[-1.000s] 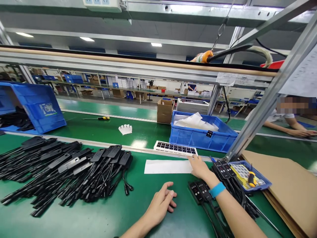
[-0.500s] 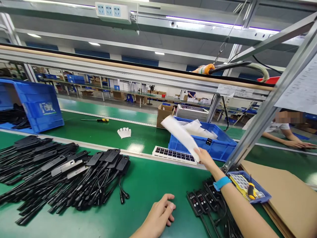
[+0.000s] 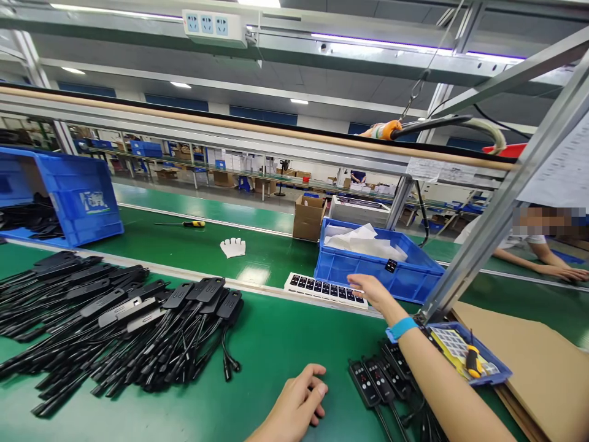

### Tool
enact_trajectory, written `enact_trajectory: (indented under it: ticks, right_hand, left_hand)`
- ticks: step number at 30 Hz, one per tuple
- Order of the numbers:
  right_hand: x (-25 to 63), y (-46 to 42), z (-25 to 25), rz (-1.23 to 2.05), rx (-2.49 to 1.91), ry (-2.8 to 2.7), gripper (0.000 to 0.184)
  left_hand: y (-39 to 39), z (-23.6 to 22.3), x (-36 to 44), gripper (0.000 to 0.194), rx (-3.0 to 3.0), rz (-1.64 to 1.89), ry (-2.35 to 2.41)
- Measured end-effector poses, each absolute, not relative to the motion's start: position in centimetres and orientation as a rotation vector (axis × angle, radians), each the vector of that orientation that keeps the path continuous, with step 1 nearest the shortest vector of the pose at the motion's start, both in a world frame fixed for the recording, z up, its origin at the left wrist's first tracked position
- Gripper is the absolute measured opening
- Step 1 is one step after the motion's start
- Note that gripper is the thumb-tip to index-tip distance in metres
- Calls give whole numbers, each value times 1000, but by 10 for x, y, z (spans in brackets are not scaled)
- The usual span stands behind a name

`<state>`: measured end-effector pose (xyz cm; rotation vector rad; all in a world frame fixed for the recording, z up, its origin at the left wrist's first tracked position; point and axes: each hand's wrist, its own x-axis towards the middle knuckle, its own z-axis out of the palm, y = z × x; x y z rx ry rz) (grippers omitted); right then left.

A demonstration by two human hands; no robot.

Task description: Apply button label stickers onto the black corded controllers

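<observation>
My right hand (image 3: 372, 291), with a blue band on its wrist, is stretched forward over the right end of a white strip (image 3: 324, 290) bearing a row of small black labels. Its fingers are apart and hold nothing. Just beyond it stands a blue bin (image 3: 377, 270) with crumpled white sheets (image 3: 363, 239) inside and a black label on its rim. Near the front edge, my left hand (image 3: 299, 399) rests on the green work surface (image 3: 271, 344), fingers loosely bent and nothing in them. Several black controllers with cables (image 3: 375, 380) lie between it and my right forearm.
A large heap of black cabled units (image 3: 151, 319) covers the left side. Behind are a tipped blue crate (image 3: 83, 196), a screwdriver (image 3: 193, 224) and a white glove (image 3: 233, 247). Brown cardboard (image 3: 529, 356) and a small tray (image 3: 499, 374) lie right. A metal post rises there; another person sits beyond.
The white sheet has left my right hand, and white sheets lie in the blue bin. My right hand's fingers have spread. My left hand has stayed in nearly the same place.
</observation>
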<state>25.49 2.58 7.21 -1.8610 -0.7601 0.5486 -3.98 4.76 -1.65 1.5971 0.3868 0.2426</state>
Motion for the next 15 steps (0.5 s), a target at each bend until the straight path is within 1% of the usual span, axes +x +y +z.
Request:
enact_trajectory:
  ticks: [3,7,9,11,15]
  right_hand:
    - [246,42,48,509,-2138,-928,26]
    - [239,55,31,371,-2425,-1158,31]
    - [236,57,29,291,-2530,-1263,31]
    - [233,57,31,206,-2595,-1367,28]
    - [225,51,44,-7,-2566,-1551,23]
  left_hand:
    - [49,-22,-39,46,1598,242,385]
    - [53,-30,-39,43,1604,240,345]
    - [53,-31,-39,42,1607,237,330]
    - [53,-30,-39,42,1609,236,336]
    - [52,-26,-38,44,1559,232,374]
